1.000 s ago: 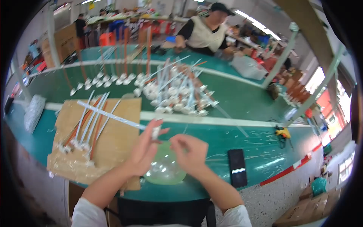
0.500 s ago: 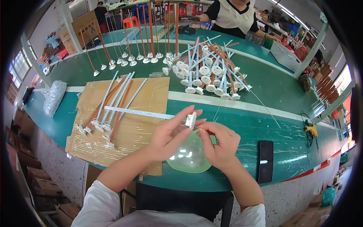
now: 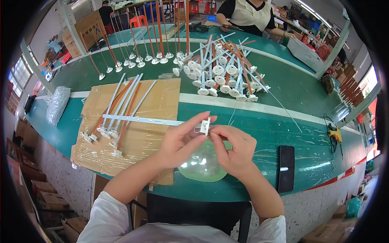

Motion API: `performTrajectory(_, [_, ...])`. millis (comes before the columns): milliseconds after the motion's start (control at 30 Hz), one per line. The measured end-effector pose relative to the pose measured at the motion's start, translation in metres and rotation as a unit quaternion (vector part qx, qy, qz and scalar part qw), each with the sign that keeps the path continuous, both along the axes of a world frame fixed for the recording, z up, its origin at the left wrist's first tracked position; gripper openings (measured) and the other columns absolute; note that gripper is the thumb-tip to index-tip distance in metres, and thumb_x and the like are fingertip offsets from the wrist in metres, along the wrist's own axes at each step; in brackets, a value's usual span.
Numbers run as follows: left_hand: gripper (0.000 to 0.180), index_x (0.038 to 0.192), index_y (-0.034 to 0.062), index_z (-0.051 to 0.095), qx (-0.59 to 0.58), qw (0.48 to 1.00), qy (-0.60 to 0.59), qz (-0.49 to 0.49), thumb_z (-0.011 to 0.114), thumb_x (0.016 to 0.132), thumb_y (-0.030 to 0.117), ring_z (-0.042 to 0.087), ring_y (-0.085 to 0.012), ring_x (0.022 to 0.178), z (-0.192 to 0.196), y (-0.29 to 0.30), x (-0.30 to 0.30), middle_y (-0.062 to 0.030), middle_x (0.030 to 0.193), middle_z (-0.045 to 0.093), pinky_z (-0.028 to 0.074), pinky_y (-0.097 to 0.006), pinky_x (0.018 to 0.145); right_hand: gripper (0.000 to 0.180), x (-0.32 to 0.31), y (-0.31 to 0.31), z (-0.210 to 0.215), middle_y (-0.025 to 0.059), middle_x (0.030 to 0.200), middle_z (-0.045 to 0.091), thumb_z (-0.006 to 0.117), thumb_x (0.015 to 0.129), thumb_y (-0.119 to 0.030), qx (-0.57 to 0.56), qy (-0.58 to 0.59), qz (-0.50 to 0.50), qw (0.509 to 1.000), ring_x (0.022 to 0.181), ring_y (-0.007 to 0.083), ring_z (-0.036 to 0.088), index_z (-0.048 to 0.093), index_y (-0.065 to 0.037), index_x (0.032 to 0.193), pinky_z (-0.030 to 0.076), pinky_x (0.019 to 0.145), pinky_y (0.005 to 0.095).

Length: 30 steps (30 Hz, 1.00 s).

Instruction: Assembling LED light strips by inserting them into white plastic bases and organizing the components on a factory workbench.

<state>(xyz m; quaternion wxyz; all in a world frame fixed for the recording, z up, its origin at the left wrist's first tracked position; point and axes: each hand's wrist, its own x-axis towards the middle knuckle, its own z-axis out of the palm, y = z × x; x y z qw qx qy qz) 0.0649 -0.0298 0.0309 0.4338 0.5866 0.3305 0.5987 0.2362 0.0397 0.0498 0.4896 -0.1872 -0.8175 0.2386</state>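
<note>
Fingers [image 3: 194, 121] of the left hand [image 3: 176, 141] curl closed, the right hand [image 3: 237, 152] pinches its tips together, above a green desk [image 3: 255, 148]; cardboard [image 3: 162, 105] lies centre-left, a greenish bowl [image 3: 204, 164] below centre, a pale strip [image 3: 146, 120] points left, mid-frame the left hand grips a white base [image 3: 205, 126]

No legible text. Dark print on big carton [image 3: 88, 32] beyond cardboard sheet [image 3: 164, 97], second carton [image 3: 324, 231] far right of sheet; tiny marks on strip [image 3: 139, 119] over sheet.

Pale strip [image 3: 150, 120] partly hidden behind left grip [image 3: 180, 139]
</note>
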Motion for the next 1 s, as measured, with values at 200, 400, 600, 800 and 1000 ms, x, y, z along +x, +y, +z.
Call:
performTrajectory(200, [0.057,0.149,-0.0024,0.035,-0.006,1.000,0.010,0.010,0.050,0.095,-0.009,0.052,-0.0251,0.131,-0.008,0.002,-0.001,-0.0235,0.146,0.047,0.042,-0.038,0.110,0.020,-0.001,0.001,-0.002,0.0135,0.086,0.071,0.069,0.077,0.009,0.134,-0.015,-0.013,0.991,0.072,0.0309,0.070,0.065,-0.001,0.094,0.057,0.062,0.0345])
performTrajectory(400, [0.057,0.148,-0.0007,0.039,0.018,0.999,0.040,0.014,0.052,0.094,-0.012,0.055,-0.0231,0.128,-0.004,0.001,-0.003,-0.0234,0.144,0.050,0.044,-0.036,0.107,0.020,-0.004,-0.002,-0.004,0.0127,0.086,0.070,0.069,0.078,0.007,0.137,0.024,-0.015,0.990,0.070,0.0291,0.069,0.065,0.000,0.096,0.055,0.060,0.0342])
performTrajectory(600, [0.054,0.146,0.0006,0.040,0.027,0.999,0.017,0.015,0.053,0.094,-0.009,0.059,-0.0234,0.123,0.001,0.000,0.002,-0.0234,0.140,0.054,0.046,-0.035,0.104,0.017,-0.003,-0.002,-0.006,0.0121,0.086,0.070,0.069,0.080,0.007,0.092,0.081,0.007,0.992,0.070,0.0259,0.068,0.065,-0.001,0.095,0.054,0.060,0.0319])
performTrajectory(800, [0.040,0.129,0.0065,0.041,0.072,0.997,-0.035,0.015,0.057,0.094,-0.005,0.060,-0.0239,0.120,-0.006,0.002,0.004,-0.0274,0.138,0.053,0.047,-0.037,0.103,0.016,-0.004,-0.003,-0.009,0.0139,0.085,0.066,0.067,0.081,0.007,0.079,0.083,0.022,0.993,0.071,0.0296,0.066,0.063,0.000,0.095,0.053,0.060,0.0356])
performTrajectory(1000, [0.032,0.122,0.0059,0.043,0.071,0.997,-0.022,0.003,0.055,0.094,-0.007,0.061,-0.0231,0.118,-0.010,0.004,0.003,-0.0258,0.136,0.055,0.048,-0.037,0.101,0.017,-0.004,-0.003,-0.011,0.0137,0.084,0.066,0.067,0.079,0.008,0.090,0.081,0.010,0.993,0.070,0.0291,0.066,0.062,0.000,0.093,0.053,0.061,0.0347])
